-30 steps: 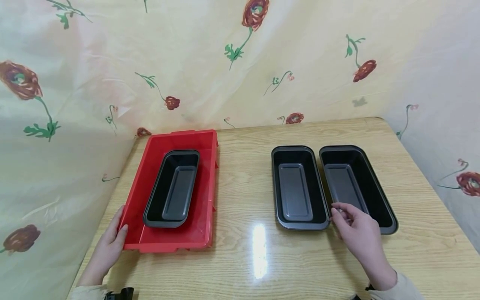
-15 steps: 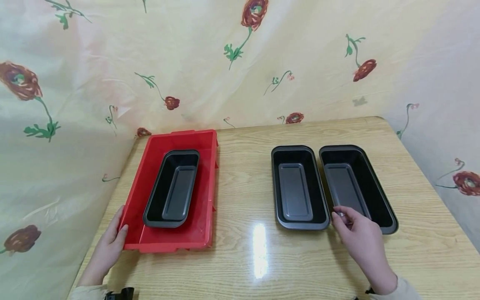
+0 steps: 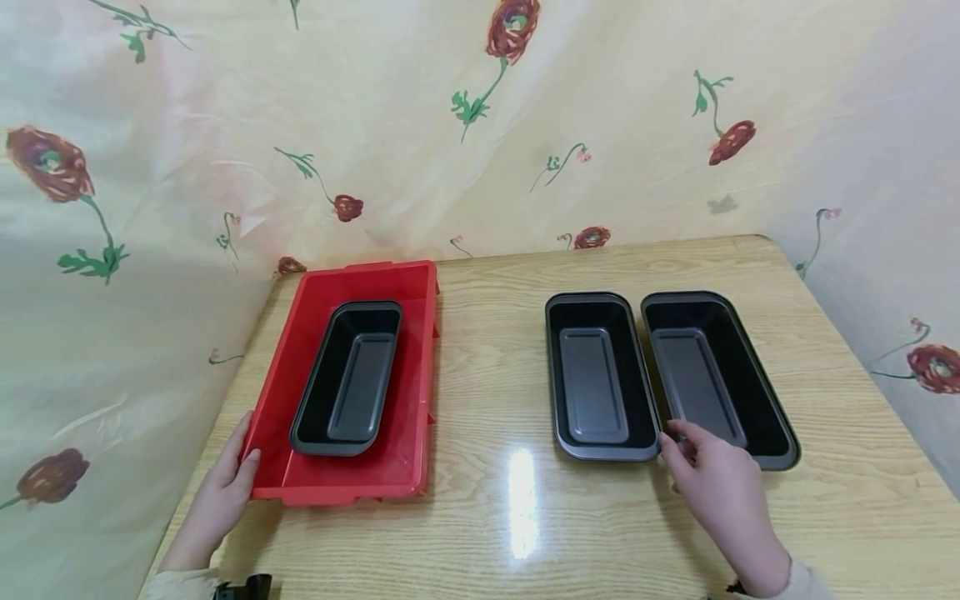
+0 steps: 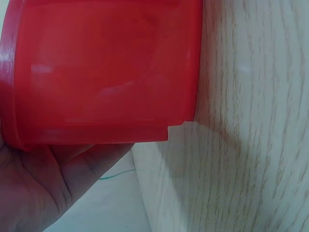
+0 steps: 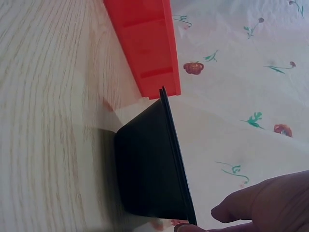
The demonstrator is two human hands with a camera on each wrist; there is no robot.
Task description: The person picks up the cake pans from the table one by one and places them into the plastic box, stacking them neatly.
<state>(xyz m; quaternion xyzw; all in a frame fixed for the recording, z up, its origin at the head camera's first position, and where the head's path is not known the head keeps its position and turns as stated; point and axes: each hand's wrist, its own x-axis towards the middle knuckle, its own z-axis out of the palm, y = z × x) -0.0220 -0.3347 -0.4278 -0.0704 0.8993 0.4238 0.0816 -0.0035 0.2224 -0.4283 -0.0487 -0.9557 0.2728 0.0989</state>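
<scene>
My left hand [image 3: 217,496] grips the near left corner of a red plastic tray [image 3: 318,479], thumb over the rim. A dark loaf pan [image 3: 356,387] lies inside that tray. Two more such pans stand side by side on the right: the middle loaf pan [image 3: 592,383] and the right loaf pan [image 3: 693,375]. At their near ends, my right hand [image 3: 720,487] has bent fingers beside the middle pan's near right corner. In the right wrist view a gap shows between the upper digit [image 5: 236,205] and that pan's rim; a lower fingertip [image 5: 186,227] is close to it.
A wood-grain table [image 3: 487,375] bears everything, with a bright light reflection [image 3: 522,504] near the front. Flower-patterned sheeting [image 3: 420,125] hangs behind and at both sides. In the left wrist view the tray's end wall [image 4: 106,72] fills much of the frame.
My right hand has shifted slightly toward the front beside the middle pan's corner. My left hand keeps its grip on the tray. The pans have not visibly moved; the head view shifts slightly.
</scene>
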